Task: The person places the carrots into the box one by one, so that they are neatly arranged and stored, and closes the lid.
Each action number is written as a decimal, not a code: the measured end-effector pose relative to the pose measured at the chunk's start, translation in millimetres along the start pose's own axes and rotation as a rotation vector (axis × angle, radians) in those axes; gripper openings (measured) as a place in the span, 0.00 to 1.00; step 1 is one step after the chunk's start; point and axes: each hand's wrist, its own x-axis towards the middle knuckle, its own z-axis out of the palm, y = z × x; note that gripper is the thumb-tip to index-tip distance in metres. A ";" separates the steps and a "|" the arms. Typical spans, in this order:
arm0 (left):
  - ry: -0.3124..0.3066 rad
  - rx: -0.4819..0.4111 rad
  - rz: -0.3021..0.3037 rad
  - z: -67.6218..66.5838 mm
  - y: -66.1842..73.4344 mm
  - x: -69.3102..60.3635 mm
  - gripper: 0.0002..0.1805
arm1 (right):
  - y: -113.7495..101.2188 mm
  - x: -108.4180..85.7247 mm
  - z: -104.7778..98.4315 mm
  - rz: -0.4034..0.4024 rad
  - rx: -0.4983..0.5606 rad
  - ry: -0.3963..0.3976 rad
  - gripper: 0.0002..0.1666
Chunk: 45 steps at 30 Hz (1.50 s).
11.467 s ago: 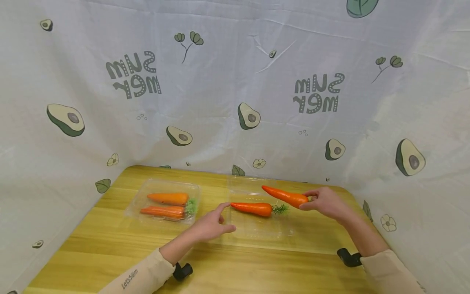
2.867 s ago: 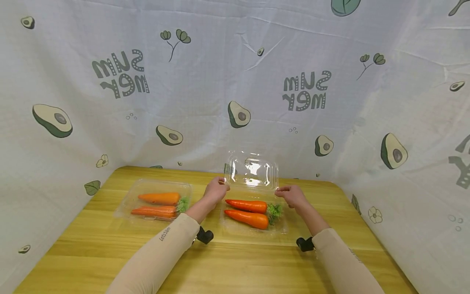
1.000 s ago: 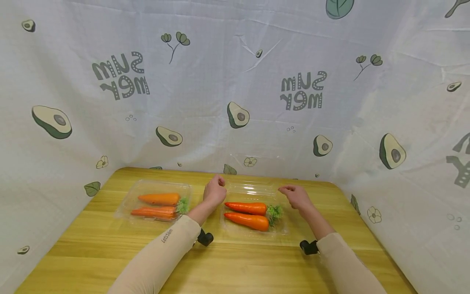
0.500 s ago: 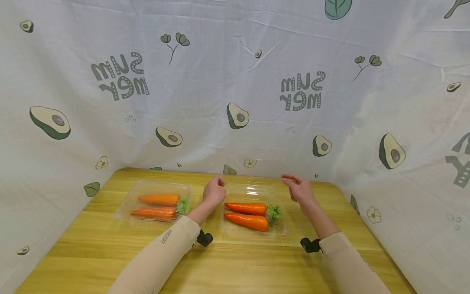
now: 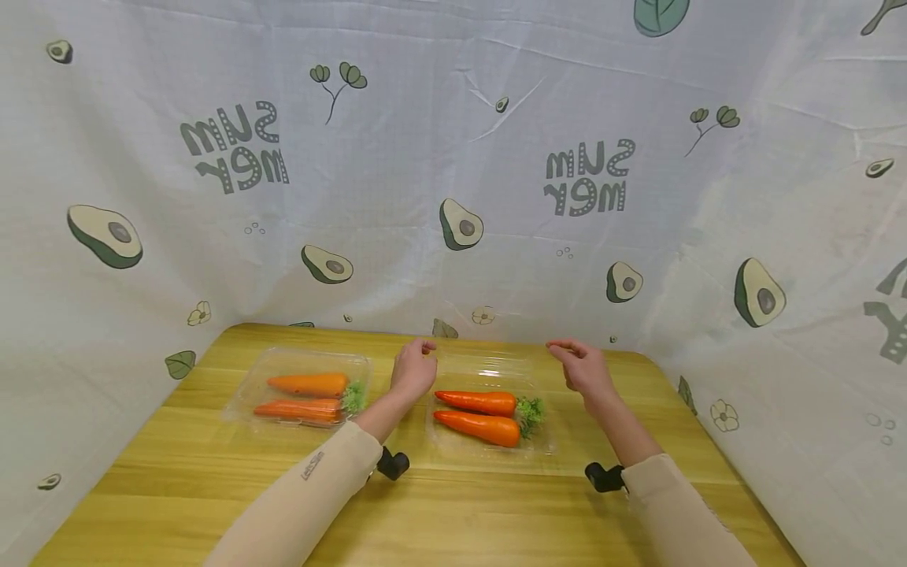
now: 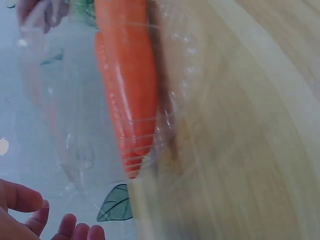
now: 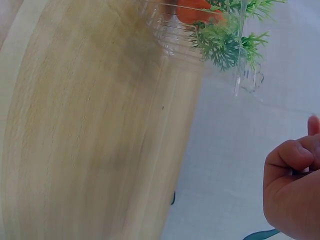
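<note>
Two orange carrots, a rear carrot and a front carrot, lie side by side in a clear plastic clamshell box, their green tops to the right. The box's see-through lid stands raised at the back; its outline is faint. By the rear left corner is my left hand, its fingers loosely bent and apart from the plastic in the left wrist view. Beyond the rear right corner hovers my right hand, fingers loosely bent, with nothing seen between them.
To the left, a second clear box holds two carrots with green tops. Both boxes rest on a wooden table. A white avocado-printed cloth surrounds its back and sides.
Earlier, my right hand held a carrot over the box; it now lies beside the other. Both hands then held the lid. Since then the right hand has moved away from it, back and right.
</note>
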 end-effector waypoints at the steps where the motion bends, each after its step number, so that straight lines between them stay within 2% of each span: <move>1: -0.002 -0.023 -0.006 -0.3 1.9 -1.3 0.16 | -0.2 -0.1 -0.6 -0.004 0.000 -0.001 0.28; 7: -0.015 -0.178 -0.054 -7.4 18.2 -11.5 0.19 | -1.8 0.6 -3.5 0.002 0.007 0.006 0.29; 11: -0.024 -0.228 -0.071 -11.8 25.0 -16.6 0.24 | -2.2 2.0 -5.7 0.032 0.042 -0.008 0.31; 15: -0.040 -0.240 -0.080 -13.2 28.2 -20.4 0.29 | -1.6 1.7 -9.8 0.057 0.042 -0.023 0.33; 21: -0.032 -0.218 -0.059 -17.2 28.3 -25.3 0.29 | -4.0 -6.9 -13.5 0.094 -0.005 -0.045 0.34; 30: -0.087 -0.309 -0.128 -22.1 31.9 -33.5 0.30 | -9.1 -19.2 -24.3 0.183 0.045 -0.160 0.40; 35: -0.108 -0.320 -0.142 -25.9 33.7 -38.5 0.29 | -12.6 -24.4 -26.4 0.223 0.078 -0.221 0.42; 39: -0.122 -0.326 -0.135 -29.3 32.3 -42.5 0.29 | -15.2 -27.6 -26.0 0.252 0.093 -0.243 0.41; 45: -0.143 -0.285 -0.081 -32.7 26.9 -49.7 0.27 | -19.2 -35.7 -27.2 0.259 0.088 -0.271 0.38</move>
